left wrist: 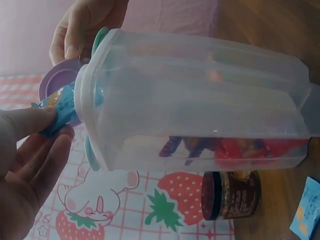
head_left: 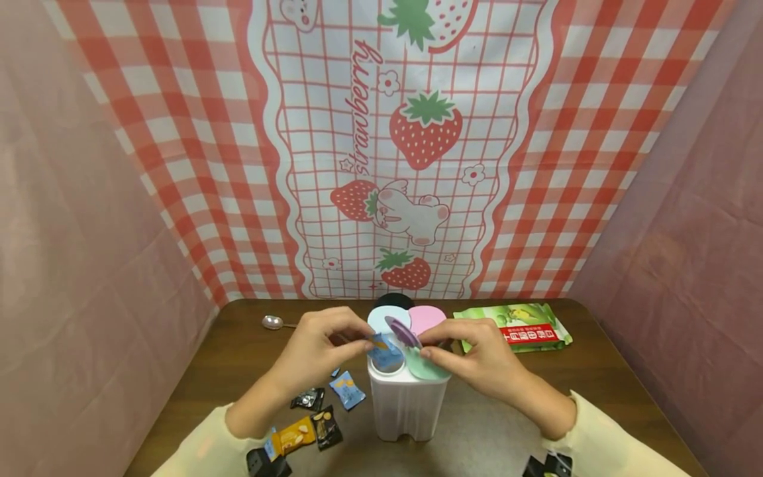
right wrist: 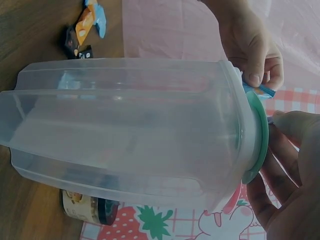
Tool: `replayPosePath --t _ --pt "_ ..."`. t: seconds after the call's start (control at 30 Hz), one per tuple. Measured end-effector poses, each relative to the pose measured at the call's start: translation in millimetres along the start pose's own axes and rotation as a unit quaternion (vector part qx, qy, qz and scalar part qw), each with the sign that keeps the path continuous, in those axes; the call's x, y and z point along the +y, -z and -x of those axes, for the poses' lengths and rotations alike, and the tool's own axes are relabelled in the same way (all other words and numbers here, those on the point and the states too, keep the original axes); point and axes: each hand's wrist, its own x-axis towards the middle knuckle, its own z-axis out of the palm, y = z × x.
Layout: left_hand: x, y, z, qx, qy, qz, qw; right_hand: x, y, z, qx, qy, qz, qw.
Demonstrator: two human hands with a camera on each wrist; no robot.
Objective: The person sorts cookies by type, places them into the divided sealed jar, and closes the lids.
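My left hand pinches a small blue snack packet between thumb and fingers. In the left wrist view the packet's far end reaches into the round opening of a tall translucent container. My right hand pinches a round purple lid, tilted up beside that opening. Light blue, pink and green lids lie flat over the container's other openings. Through the wall, red and purple wrapped pieces show in one compartment.
Left of the container lie another blue packet, black packets and an orange packet. A spoon lies at the back left. Behind the container stands a black-lidded jar. A green-and-red soft pack is at the back right.
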Motion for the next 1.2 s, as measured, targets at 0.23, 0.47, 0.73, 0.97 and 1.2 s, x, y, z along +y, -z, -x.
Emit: replayPosePath --t 0.23,0.47,0.73,0.97,1.2 --pt "1.9 -5.0 -0.9 -0.019 -0.042 -0.021 0.9987 1.0 0.1 0.1 -0.003 -0.001 -0.001 1.0" --pt "1.8 -8.8 -2.0 -0.054 -0.083 -0.04 0.9943 1.6 0.1 0.8 -0.001 -0.001 0.0 1.0" --pt "5.6 -12.9 -3.8 -0.102 -0.094 -0.102 0.9851 2.4 0.3 1.7 -0.003 -0.002 0.0 1.0" --pt "4.8 -12.1 0.4 -0.1 -0.12 -0.131 0.979 2.3 -0.2 3.1 -0.003 -0.001 0.006 1.0" --pt "3.9 -10.1 4.0 -0.101 -0.106 -0.13 0.9806 1.4 0.9 3.4 -0.003 -0.002 0.01 0.9999"
